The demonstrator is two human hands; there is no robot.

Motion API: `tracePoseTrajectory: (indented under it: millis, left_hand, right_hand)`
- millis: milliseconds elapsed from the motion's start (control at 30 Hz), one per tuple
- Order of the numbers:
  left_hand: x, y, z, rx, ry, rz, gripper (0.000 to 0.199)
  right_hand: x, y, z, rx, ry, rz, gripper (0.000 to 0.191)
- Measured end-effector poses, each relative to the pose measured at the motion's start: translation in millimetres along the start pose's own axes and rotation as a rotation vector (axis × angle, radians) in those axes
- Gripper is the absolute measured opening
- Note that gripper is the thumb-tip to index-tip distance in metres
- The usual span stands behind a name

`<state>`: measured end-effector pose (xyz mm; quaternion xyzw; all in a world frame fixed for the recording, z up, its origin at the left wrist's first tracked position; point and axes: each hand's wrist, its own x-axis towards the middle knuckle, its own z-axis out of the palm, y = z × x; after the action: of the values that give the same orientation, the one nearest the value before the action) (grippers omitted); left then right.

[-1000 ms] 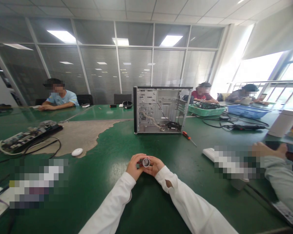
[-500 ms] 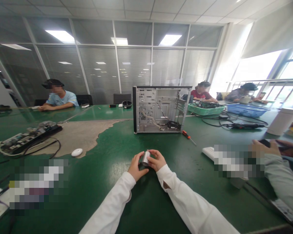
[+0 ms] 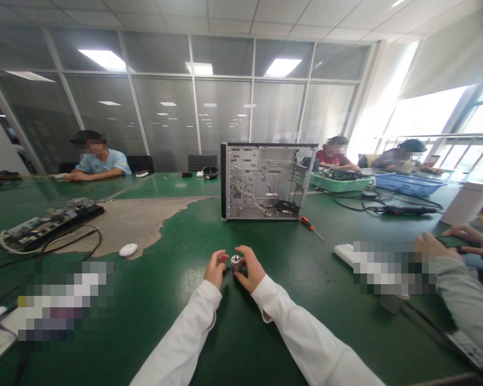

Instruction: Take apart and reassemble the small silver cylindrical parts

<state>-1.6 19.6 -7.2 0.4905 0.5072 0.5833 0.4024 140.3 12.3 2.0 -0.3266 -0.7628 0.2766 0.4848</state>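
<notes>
A small silver metal cylinder [image 3: 236,263] has its round end, with some detail on it, turned up toward me, above the green table [image 3: 177,321]. My right hand [image 3: 251,269] grips it from the right between thumb and fingers. Just left of the cylinder is my left hand [image 3: 216,269], its fingers curved and apart, with a narrow gap to the metal. Beyond both hands stands an open computer case [image 3: 265,182], with cables and a black fan inside.
An orange screwdriver [image 3: 312,228] lies by the case. Right are a green basket [image 3: 340,183], a blue basket [image 3: 410,183], a white power strip [image 3: 344,250] and a neighbour's hands. Left lie a white round object [image 3: 128,250] and a circuit assembly [image 3: 50,225].
My left hand has let go of the cylinder and moved left. The cylinder has tipped from slanted to end-up in my right hand and shifted slightly left.
</notes>
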Motion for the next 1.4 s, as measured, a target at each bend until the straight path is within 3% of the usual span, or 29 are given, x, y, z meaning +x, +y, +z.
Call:
tracePoseTrajectory:
  millis: [167,333,433,600,867,1100,1400]
  left_hand:
    - [1,-6,-3.9,0.124,0.048,0.088,0.043]
    - [5,-6,-6.5,0.075,0.113,0.073,0.033]
    - [5,-1,-8.5,0.036,0.2,0.058,0.026]
    - [4,8,-15.8,-0.012,0.319,0.02,0.022]
    - [4,9,-17.8,-0.053,0.377,-0.009,0.022]
    - [1,12,-14.2,-0.035,0.373,-0.016,0.022]
    - [2,13,-14.2,-0.047,0.374,-0.04,0.022]
  right_hand:
    - [2,20,0,0.258,0.004,0.267,0.071]
    - [13,41,-4,0.739,0.273,0.607,0.041]
    - [16,47,-12,0.809,0.364,0.683,0.026]
    - [15,47,-21,0.863,0.443,0.715,0.017]
    - [14,31,-19,0.696,0.411,0.644,0.015]
    - [13,-6,-15,0.173,0.255,0.215,0.012]
    - [16,-7,-14,0.011,0.166,0.056,0.01]
